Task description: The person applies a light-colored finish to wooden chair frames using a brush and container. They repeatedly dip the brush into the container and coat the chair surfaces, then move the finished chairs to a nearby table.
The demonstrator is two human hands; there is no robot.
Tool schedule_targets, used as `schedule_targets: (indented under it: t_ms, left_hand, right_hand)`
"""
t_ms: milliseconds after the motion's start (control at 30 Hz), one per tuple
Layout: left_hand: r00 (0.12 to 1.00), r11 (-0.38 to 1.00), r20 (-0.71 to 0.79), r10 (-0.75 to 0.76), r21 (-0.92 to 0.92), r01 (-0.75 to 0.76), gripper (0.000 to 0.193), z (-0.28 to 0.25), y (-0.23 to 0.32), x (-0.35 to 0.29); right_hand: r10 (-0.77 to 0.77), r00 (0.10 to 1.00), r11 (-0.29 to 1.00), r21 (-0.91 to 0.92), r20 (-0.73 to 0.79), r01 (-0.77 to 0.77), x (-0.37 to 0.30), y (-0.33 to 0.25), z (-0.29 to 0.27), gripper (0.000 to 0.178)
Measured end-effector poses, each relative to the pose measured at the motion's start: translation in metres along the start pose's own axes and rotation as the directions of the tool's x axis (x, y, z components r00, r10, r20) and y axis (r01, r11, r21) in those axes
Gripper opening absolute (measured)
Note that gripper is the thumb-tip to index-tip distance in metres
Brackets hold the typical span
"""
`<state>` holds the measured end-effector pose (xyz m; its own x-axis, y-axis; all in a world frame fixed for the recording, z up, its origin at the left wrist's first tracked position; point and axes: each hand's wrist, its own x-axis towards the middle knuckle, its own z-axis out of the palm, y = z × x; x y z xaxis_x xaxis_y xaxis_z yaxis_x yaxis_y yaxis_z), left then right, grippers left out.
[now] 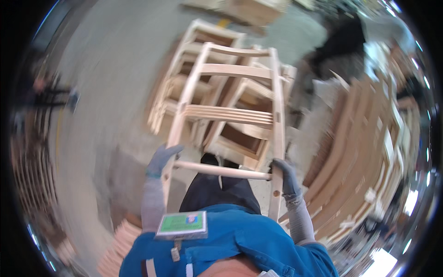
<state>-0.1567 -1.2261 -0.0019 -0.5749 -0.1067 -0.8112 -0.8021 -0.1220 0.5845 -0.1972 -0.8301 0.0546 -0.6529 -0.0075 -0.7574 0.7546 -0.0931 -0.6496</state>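
A pale wooden chair back frame (236,72) is held up in front of me, with two long side posts joined by several crosspieces and a round rung lower down. My left hand (162,158), in a grey glove, grips the left post near the rung. Around the right post, at about the same height, my gloved right hand (287,176) is closed. Behind the held frame, similar wooden frames (196,40) lie stacked in piles on the floor, partly hidden by it.
To the right stands a large stack of curved wooden parts (346,161). More wooden pieces (122,244) lie at the lower left. Grey floor (106,60) stretches along the left. A blurred person (341,41) is at the upper right, and wooden stock (251,10) sits at the far end.
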Motion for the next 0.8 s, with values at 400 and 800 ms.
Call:
schedule_targets:
  t_ms: [400,800]
  left_hand:
    - [0.771,0.808,0.292,0.566,-0.012,-0.588,0.026,0.124,0.139,-0.084]
    - [0.526,0.644,0.583,0.620,0.005,-0.765,0.029,0.375,0.123,-0.183]
  right_hand:
    - [-0.573,0.742,0.785,0.024,-0.348,0.618,-0.168,-0.035,-0.085,0.064]
    - [-0.621,0.532,0.639,0.021,-0.575,0.769,-0.258,0.009,-0.304,0.047]
